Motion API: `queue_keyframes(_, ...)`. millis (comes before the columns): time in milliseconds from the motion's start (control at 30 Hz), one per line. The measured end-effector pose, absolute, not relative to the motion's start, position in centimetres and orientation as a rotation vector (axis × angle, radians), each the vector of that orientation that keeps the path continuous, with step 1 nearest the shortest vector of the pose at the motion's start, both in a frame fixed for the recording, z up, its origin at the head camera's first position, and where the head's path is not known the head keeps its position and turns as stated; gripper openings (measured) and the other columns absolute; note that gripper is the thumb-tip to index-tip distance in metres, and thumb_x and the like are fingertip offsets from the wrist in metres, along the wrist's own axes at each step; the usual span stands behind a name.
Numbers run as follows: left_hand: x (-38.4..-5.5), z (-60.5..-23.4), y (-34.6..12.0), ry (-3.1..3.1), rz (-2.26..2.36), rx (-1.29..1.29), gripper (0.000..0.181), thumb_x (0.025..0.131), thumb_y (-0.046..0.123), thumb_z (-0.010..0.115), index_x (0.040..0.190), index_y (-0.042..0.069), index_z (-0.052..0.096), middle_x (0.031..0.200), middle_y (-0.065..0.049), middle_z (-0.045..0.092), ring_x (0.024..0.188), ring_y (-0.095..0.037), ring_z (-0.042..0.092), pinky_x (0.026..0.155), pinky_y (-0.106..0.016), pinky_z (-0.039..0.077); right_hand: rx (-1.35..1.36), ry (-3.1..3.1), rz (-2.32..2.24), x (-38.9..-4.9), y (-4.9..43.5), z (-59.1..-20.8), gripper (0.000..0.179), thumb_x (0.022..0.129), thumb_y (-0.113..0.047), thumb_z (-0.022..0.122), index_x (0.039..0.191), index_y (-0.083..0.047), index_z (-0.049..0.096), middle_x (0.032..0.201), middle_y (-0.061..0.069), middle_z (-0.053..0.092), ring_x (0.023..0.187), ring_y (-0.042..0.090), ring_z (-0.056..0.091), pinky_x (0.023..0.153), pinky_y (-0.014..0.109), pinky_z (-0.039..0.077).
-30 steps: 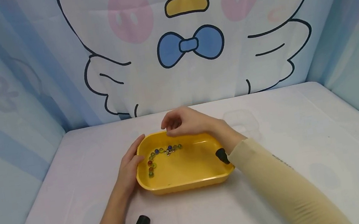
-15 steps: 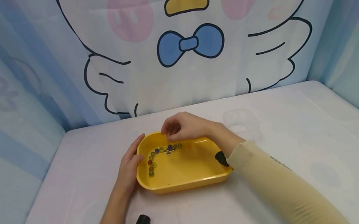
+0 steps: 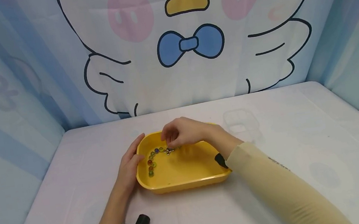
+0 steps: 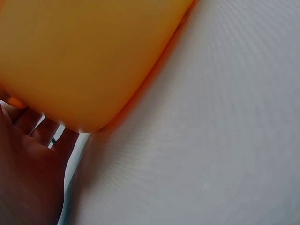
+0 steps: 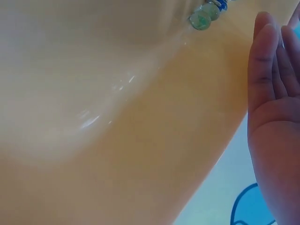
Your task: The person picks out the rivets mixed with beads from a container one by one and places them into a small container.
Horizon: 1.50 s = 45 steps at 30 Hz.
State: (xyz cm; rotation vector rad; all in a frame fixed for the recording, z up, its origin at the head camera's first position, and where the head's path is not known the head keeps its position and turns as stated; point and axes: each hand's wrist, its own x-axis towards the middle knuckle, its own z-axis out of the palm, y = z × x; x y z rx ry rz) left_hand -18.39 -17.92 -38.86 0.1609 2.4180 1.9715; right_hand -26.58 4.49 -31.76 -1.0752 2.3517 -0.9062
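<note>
At mid-frame, the left hand (image 3: pixel 130 167) clamps the yellow tray (image 3: pixel 187 167) while the right hand (image 3: pixel 183 131), its fingers' closure unclear, apparently reaches for glass beads (image 3: pixel 150 162) inside the tray's upper left, calling for fine pinching.

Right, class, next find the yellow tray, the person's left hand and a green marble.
Yellow tray (image 3: pixel 188 168), head view: bare floor of the tray.
Left hand (image 3: pixel 129 166), head view: back of the hand.
Green marble (image 5: pixel 200 20), right wrist view: middle of its visible face.

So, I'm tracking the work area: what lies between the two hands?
In the head view, part of the yellow tray, with some marbles in it, lies between left hand and right hand.
</note>
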Motion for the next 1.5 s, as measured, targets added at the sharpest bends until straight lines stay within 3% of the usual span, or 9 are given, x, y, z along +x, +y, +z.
queue_keyframes(200, -18.4, -38.8, -18.0, 2.422, 1.969, 0.160, 0.064, 0.095, 0.004, 0.038, 0.158, 0.014, 0.034, 0.164, -0.003, 0.028, 0.150, -0.022, 0.021, 0.122, -0.045, 0.015, -1.102, 2.332, -0.853, -26.6, 4.1, -32.3, 0.023, 0.091, -0.007, 0.071, 0.113, -0.002, 0.069, 0.094, 0.000, 0.067, 0.088, 0.015, 0.061, 0.081, 0.024, 0.052)
queue_keyframes(600, -18.4, -38.8, -18.0, 2.419, 1.976, 0.195, 0.063, 0.096, 0.004, 0.037, 0.158, 0.014, 0.034, 0.164, -0.003, 0.028, 0.151, -0.021, 0.020, 0.122, -0.044, 0.013, -1.092, 2.278, -0.759, -26.7, 3.9, -32.7, 0.029, 0.092, -0.005, 0.070, 0.120, -0.003, 0.067, 0.111, 0.006, 0.068, 0.098, 0.013, 0.063, 0.081, 0.023, 0.054)
queue_keyframes(1033, -18.4, -38.7, -18.1, 2.418, 1.976, 0.198, 0.064, 0.095, 0.003, 0.038, 0.158, 0.012, 0.034, 0.164, -0.004, 0.028, 0.151, -0.022, 0.021, 0.122, -0.044, 0.013, -1.069, 2.235, -0.711, -26.5, 3.6, -32.8, 0.028, 0.092, -0.005, 0.070, 0.120, -0.004, 0.066, 0.110, 0.003, 0.067, 0.099, 0.014, 0.061, 0.090, 0.023, 0.050)
queue_keyframes(1500, -18.4, -38.7, -18.1, 2.408, 1.980, 0.201, 0.063, 0.096, 0.002, 0.037, 0.158, 0.011, 0.034, 0.164, -0.005, 0.028, 0.151, -0.023, 0.020, 0.122, -0.045, 0.012, -1.066, 2.241, -0.676, -26.5, 3.2, -33.5, 0.021, 0.091, -0.001, 0.072, 0.111, -0.006, 0.069, 0.096, 0.000, 0.065, 0.089, 0.015, 0.058, 0.083, 0.022, 0.051)
